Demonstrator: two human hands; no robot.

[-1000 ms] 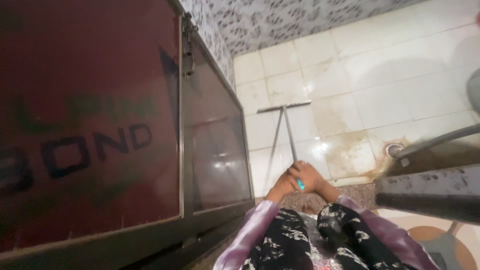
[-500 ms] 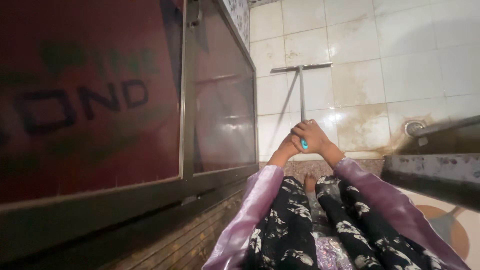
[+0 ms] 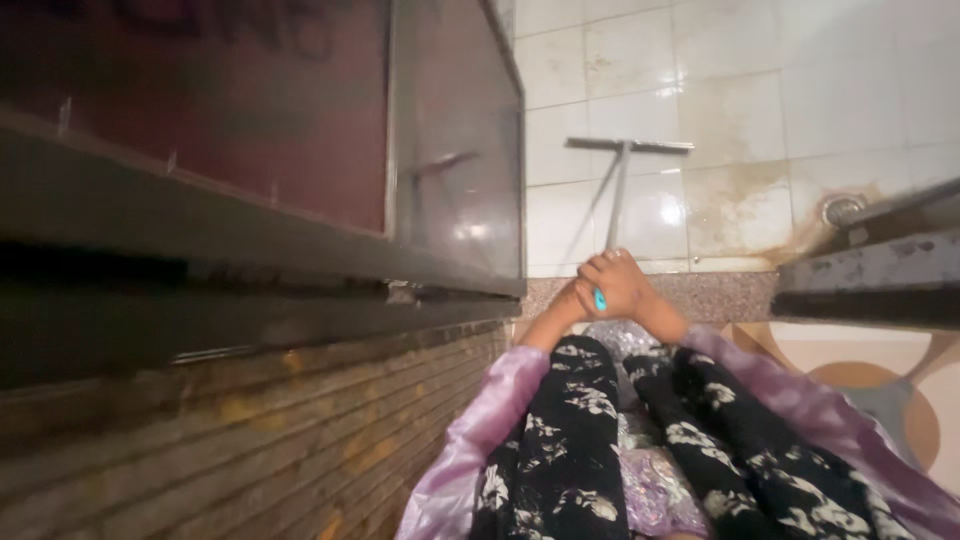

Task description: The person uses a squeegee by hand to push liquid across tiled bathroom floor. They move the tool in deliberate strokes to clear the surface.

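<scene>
Head view: both hands clasp the top of a floor squeegee's handle, right hand (image 3: 622, 283) wrapped over left hand (image 3: 567, 303), a turquoise grip end showing between them. The squeegee (image 3: 628, 146) has its blade flat on the wet white floor tiles (image 3: 740, 110), open tile beyond. A maroon door (image 3: 250, 110) edges close on the left, and a dark ledge (image 3: 870, 275) stands on the right.

Turquoise handle tip (image 3: 600, 299), white floor tiles (image 3: 740, 110), lilac sleeves (image 3: 500, 410), dark red door (image 3: 250, 110)

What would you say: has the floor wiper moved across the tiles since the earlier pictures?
Yes. The wiper has been drawn back toward the person: its head now lies closer to the speckled threshold and the floor drain.
</scene>
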